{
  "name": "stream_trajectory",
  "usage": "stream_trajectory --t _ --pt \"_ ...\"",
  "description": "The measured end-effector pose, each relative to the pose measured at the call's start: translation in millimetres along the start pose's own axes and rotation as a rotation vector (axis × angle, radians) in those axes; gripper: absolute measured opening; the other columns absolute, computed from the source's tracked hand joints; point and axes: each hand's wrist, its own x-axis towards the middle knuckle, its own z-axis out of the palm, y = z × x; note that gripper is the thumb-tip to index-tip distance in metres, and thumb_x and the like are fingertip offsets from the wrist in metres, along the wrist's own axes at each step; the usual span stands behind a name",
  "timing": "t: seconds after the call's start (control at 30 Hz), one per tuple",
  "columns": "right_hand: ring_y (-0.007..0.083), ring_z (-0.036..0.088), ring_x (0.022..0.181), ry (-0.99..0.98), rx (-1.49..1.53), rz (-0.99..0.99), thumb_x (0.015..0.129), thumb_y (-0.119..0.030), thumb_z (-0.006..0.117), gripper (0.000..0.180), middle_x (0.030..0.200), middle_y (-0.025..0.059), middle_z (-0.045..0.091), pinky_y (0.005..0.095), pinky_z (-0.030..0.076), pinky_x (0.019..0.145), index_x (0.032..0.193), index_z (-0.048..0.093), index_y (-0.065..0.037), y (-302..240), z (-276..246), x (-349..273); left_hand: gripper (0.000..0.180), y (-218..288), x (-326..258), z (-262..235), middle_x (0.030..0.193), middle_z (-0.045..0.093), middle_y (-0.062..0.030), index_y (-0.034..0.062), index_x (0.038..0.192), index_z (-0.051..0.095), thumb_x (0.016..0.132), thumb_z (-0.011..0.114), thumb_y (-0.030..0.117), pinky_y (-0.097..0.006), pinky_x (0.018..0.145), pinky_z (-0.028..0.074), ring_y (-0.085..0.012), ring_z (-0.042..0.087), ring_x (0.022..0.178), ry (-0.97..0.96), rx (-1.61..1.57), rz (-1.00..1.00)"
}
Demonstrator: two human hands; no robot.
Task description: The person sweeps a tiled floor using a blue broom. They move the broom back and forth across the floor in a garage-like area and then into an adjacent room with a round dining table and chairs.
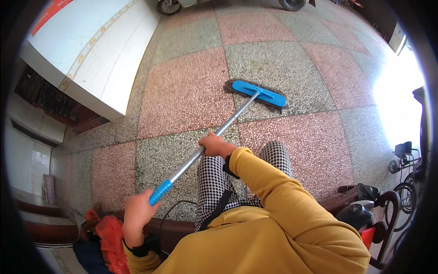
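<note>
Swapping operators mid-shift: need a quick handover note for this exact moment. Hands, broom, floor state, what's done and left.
Left hand: fingers closed around the blue end grip of the long silver metal broom handle.
Right hand: closed on the same handle, about midway along it.
Blue plastic broom head with dark bristles: resting on the pink-and-grey speckled terrazzo floor, out in front, on a grey tile.
Person appears seated on a dark wooden bench; an orange-red bag lies beside the left hand.
Done: broom gripped and placed on the floor.
Left: cannot tell how much has been swept; no dirt pile visible.
</note>
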Motion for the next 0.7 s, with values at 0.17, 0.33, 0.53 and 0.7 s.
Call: stream_trajectory --t 0.17,0.33,0.53,0.7 --pt "0.0294 0.052 0.085 -0.086 -0.088 -0.002 0.063 -0.034 0.067 0.03 0.082 0.0071 0.061 0.0397 0.044 0.073 0.083 0.061 -0.011 -1.3 -17.1 -19.2 0.029 12.2 -6.4 -4.6 0.06 0.054 -0.0143 0.0074 0.074 0.051 0.063 0.07 0.027 -0.042 0.051 0.042 -0.0349 0.054 0.06 -0.008 -0.032 0.024" --pt "0.0293 0.059 0.074 -0.198 -0.021 -0.015 0.061 -0.039 0.068 0.034 0.076 0.0106 0.062 0.0406 0.047 0.065 0.079 0.065 -0.011 -25.3 -31.5 -40.7 0.031 0.8 -18.9 -32.6 0.059 0.053 -0.0142 0.0075 0.071 0.051 0.062 0.07 0.03 -0.042 0.05 0.04 -0.0347 0.053 0.058 -0.04 -0.089 0.098" --pt "0.0296 0.059 0.073 -0.34 0.009 0.025 0.058 -0.036 0.069 0.035 0.074 0.0123 0.062 0.0398 0.047 0.065 0.08 0.066 -0.009 -41.2 -30.0 -65.6 0.03 -11.4 -5.8 -47.4 0.062 0.057 -0.0117 0.0101 0.079 0.061 0.059 0.074 0.028 -0.035 0.053 0.044 -0.0273 0.058 0.058 -0.105 -0.064 0.078" --pt "0.0309 0.059 0.07 -0.276 0.012 0.191 0.059 -0.025 0.064 0.024 0.073 0.0145 0.061 0.0396 0.048 0.062 0.075 0.066 -0.007 4.2 -32.1 -67.6 0.027 7.5 57.8 -31.1 0.062 0.057 -0.0128 0.0075 0.08 0.061 0.061 0.072 0.022 -0.034 0.053 0.043 -0.0258 0.058 0.057 -0.146 -0.132 0.165"
